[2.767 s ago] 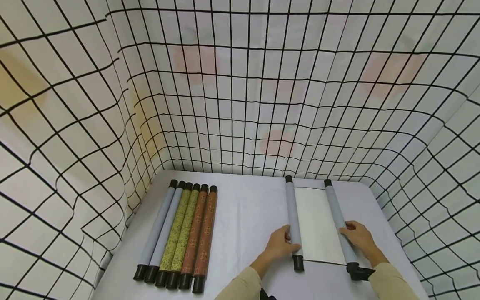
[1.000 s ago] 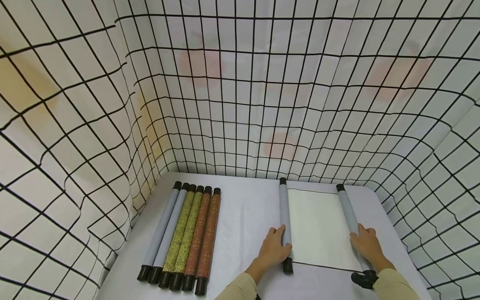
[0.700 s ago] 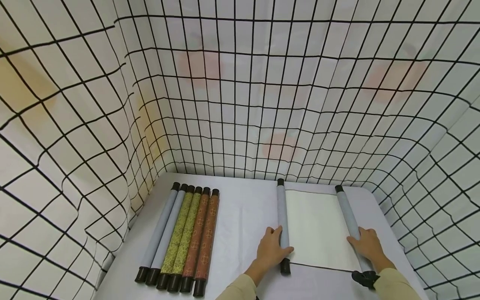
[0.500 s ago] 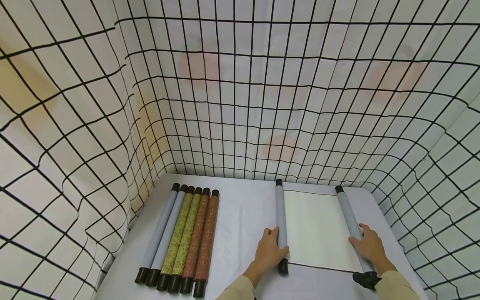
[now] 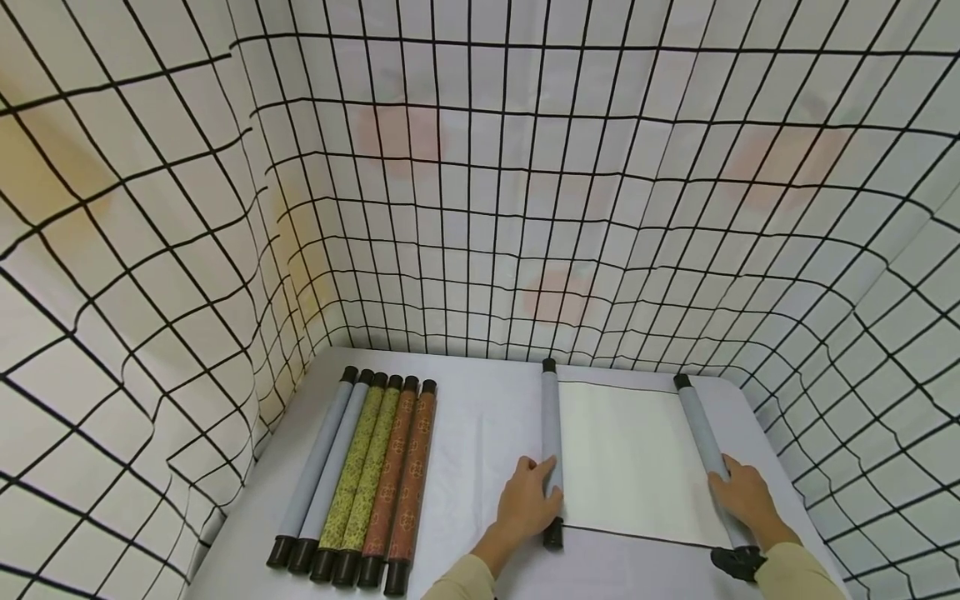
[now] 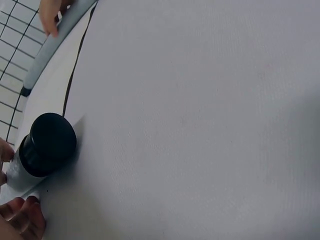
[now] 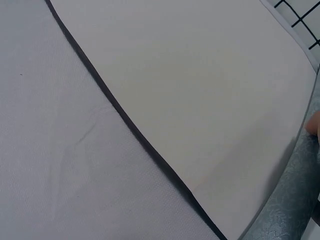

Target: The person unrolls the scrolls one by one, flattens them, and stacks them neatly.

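A partly unrolled hanging scroll lies on the right half of the table, its blank cream sheet (image 5: 630, 458) stretched between two grey-blue rollers with black end caps. My left hand (image 5: 527, 500) grips the near part of the left roller (image 5: 551, 417), thumb on its inner side. In the left wrist view the black end cap (image 6: 52, 142) sticks out past the fingers. My right hand (image 5: 746, 496) holds the near part of the right roller (image 5: 697, 421), thumb over its inner side. The right wrist view shows the sheet's dark border (image 7: 120, 110) and one fingertip (image 7: 313, 122) on the patterned roller.
Several rolled scrolls lie side by side at the left: grey-blue ones (image 5: 322, 458), yellow-green ones (image 5: 367, 467) and red-brown ones (image 5: 408, 479). A white cloth covers the table (image 5: 480, 433). Black grid netting (image 5: 480, 208) walls in the back and sides.
The left roller has moved left with my left hand, and the right roller shifted right earlier. The cream sheet between them is much wider now.
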Motion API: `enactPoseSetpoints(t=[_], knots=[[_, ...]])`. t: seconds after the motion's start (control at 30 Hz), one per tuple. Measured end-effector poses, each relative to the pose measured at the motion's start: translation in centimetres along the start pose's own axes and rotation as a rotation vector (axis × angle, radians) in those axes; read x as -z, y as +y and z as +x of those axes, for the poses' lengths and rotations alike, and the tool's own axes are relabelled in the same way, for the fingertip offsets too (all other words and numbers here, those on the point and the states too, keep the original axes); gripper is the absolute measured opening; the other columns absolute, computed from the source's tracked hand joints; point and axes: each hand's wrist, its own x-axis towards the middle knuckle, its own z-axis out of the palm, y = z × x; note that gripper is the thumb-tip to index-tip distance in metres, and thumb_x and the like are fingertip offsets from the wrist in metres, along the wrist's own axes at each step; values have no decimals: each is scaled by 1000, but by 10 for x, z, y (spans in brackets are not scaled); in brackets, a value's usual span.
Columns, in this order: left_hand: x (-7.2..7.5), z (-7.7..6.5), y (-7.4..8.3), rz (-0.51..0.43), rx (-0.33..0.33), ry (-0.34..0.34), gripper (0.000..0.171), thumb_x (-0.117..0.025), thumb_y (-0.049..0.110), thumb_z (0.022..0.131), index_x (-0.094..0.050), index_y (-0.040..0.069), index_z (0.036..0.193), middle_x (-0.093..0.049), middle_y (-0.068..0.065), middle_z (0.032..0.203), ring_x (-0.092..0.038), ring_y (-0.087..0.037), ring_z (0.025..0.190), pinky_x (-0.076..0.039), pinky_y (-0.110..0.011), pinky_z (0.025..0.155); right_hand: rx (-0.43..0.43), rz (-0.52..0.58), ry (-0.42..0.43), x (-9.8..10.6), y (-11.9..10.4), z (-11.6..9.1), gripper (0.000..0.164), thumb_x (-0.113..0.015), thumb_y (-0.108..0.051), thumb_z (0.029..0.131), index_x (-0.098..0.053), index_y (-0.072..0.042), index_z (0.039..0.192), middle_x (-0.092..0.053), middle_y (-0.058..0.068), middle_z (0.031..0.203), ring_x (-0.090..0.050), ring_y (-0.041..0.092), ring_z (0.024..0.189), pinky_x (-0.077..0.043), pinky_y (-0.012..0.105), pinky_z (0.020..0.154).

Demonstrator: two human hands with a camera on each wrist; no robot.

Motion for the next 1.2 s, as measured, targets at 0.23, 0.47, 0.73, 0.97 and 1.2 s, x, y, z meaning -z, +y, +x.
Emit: enactPoseSetpoints(t=[0.23,0.47,0.73,0.97,1.2], knots=[[4,0,-8,40,-31,61,63,-86,40,86,-69,5,134,-62,-8,112,-66,-21,87,-56,-33,73,75,-70,8,0,11,3,91,-69,-39,97,-27,28,143,-37,52,123,-43,63,111,-42,71,90],[10,1,-13,-33,14,38,60,-87,32,85,-69,0,133,-66,-12,114,-67,-26,98,-57,-38,82,55,-42,13,7,6,4,84,-74,-27,93,-32,28,140,-42,53,125,-48,64,110,-45,70,88],[15,-1,-17,-115,15,60,52,-80,23,87,-68,-5,129,-68,-13,109,-66,-25,98,-56,-39,83,-19,52,36,13,4,-3,77,-73,-26,93,-31,20,138,-47,46,121,-53,57,105,-48,65,82],[16,-2,-26,-181,29,28,50,-72,18,91,-65,2,137,-64,-5,108,-59,-14,91,-53,-33,79,-59,52,36,10,19,1,68,-65,-26,96,-36,20,138,-49,43,122,-52,55,107,-46,65,86],[18,-4,-28,-117,13,42,47,-70,22,93,-67,4,136,-64,-8,112,-62,-17,89,-54,-36,76,-96,69,36,9,17,0,71,-59,-27,98,-36,26,140,-45,47,127,-49,60,113,-45,69,90]])
